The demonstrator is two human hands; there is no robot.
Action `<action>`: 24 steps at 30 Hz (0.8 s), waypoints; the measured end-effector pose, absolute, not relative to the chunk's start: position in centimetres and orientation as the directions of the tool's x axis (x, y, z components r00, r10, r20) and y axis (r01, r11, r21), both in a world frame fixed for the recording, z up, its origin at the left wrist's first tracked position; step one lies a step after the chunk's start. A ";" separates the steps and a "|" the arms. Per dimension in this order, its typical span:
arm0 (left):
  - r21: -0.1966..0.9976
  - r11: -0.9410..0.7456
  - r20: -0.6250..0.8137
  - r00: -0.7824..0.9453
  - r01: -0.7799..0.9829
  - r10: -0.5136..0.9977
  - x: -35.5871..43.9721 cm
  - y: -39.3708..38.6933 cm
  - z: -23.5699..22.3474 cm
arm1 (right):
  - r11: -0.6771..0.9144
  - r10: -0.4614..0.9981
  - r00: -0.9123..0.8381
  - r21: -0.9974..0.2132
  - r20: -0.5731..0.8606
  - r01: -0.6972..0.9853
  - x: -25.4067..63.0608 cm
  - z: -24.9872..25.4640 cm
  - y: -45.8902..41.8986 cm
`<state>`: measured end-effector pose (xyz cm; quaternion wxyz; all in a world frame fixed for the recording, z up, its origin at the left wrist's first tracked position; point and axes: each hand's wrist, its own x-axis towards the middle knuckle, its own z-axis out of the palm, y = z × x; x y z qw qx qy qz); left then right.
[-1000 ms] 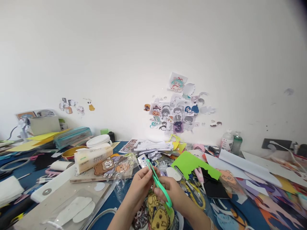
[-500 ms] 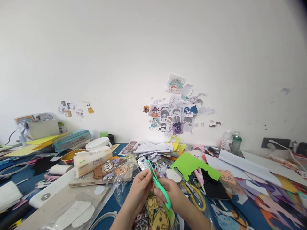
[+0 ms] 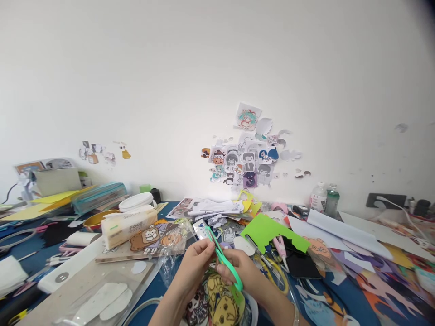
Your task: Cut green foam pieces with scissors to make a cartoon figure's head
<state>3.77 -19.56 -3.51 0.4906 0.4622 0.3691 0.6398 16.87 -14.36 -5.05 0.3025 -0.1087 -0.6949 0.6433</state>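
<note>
A pair of green scissors (image 3: 233, 273) is held in my right hand (image 3: 246, 271), with the fingers closed round the handles. The blades point up and away, beside the fingertips of my left hand (image 3: 196, 259). That hand is pinched closed near the blades, and whatever it holds is hidden by the fingers. Beneath both hands lie yellow cartoon cut-outs (image 3: 222, 305), with a dark patterned cut-out (image 3: 196, 308) to their left. They seem to sit in a white-rimmed container (image 3: 254, 310), mostly covered by the right forearm.
A bright green sheet (image 3: 268, 233) lies beyond my right hand, near yellow-handled scissors (image 3: 282, 285) and a black flat device (image 3: 305, 266). To the left are a tissue pack (image 3: 129, 226) and a clear bag with white shapes (image 3: 102, 303). Two bottles (image 3: 318, 197) stand by the wall.
The view has shifted slightly, so the table things sit a little further left. Both hands stay close together round the scissors, with only a small shift in position.
</note>
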 end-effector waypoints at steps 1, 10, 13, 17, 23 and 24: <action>0.928 -0.244 0.229 -0.085 -0.281 0.970 3.7 -19.5 -3.6 | 0.144 0.544 -0.794 -0.962 0.272 -0.231 16.9 -5.0 -14.4; 0.918 -0.257 0.239 -0.093 -0.303 0.966 3.8 -19.1 -4.0 | 0.140 0.558 -0.786 -0.964 0.265 -0.226 17.0 -4.9 -14.3; 0.917 -0.256 0.229 -0.122 -0.305 0.966 4.0 -19.1 -3.8 | 0.158 0.555 -0.787 -0.963 0.269 -0.217 17.0 -5.0 -14.2; 0.919 -0.246 0.212 -0.139 -0.309 0.967 4.2 -19.0 -3.8 | 0.179 0.531 -0.802 -0.961 0.275 -0.210 17.1 -5.0 -14.3; 0.911 -0.232 0.190 -0.153 -0.341 0.970 4.7 -19.3 -3.5 | 0.133 0.523 -0.812 -0.966 0.258 -0.222 17.1 -4.1 -15.2; 0.906 -0.240 0.195 -0.159 -0.349 0.968 4.7 -19.4 -3.4 | 0.122 0.526 -0.814 -0.969 0.248 -0.217 17.1 -4.0 -15.3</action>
